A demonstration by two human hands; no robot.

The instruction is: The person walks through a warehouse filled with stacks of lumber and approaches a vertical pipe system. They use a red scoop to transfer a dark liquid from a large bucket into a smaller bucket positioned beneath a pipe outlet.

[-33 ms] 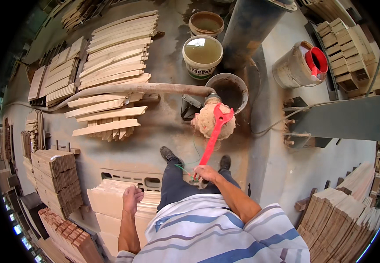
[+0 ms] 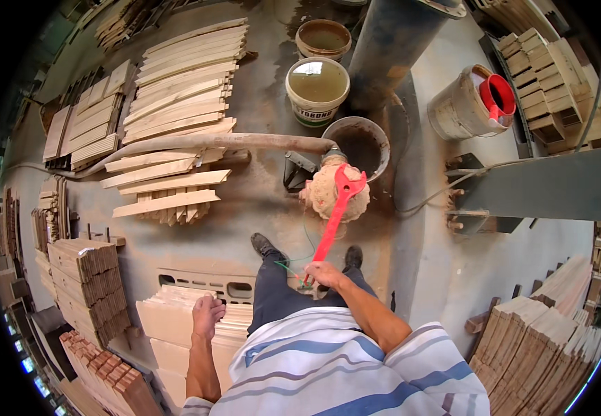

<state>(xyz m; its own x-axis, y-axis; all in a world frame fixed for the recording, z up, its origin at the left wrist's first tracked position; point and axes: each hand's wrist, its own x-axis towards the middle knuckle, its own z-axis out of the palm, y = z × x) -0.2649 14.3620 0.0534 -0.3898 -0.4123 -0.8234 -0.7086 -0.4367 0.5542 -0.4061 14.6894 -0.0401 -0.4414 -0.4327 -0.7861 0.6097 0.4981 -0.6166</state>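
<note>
Dusty round machine: (image 2: 323,200) the landmark; stands on the floor ahead of the person. I can't tell just what kind it is, b/c dust hides it.
Red wrench: (image 2: 331,225) a long one; its forked end is over the top of the dusty machine, its handle comes off the near side. Can't tell if the fork touches it.
Wrench's long line: runs from the R hand out & a bit to the right, up to the dusty machine.
R hand: (image 2: 325,273) on the near side of the dusty machine; fingers wrapped round the near end of the wrench. It's the closer hand.
L hand: (image 2: 207,317) farther off, near side & left of the dusty machine; fingers curled in. Can't tell if it has anything.
Pale boards: (image 2: 169,305) near side & left of the dusty machine, right by the L hand. Can't tell if they touch.
Hose: (image 2: 245,141) joins the far side of the dusty machine, goes off left.
Dark bucket: (image 2: 376,139) just past the dusty machine, a bit right.
White bucket: (image 2: 300,104) w/ murky water, well past the dusty machine.
Pale strips: (image 2: 169,187) pile left of the dusty machine.
</note>
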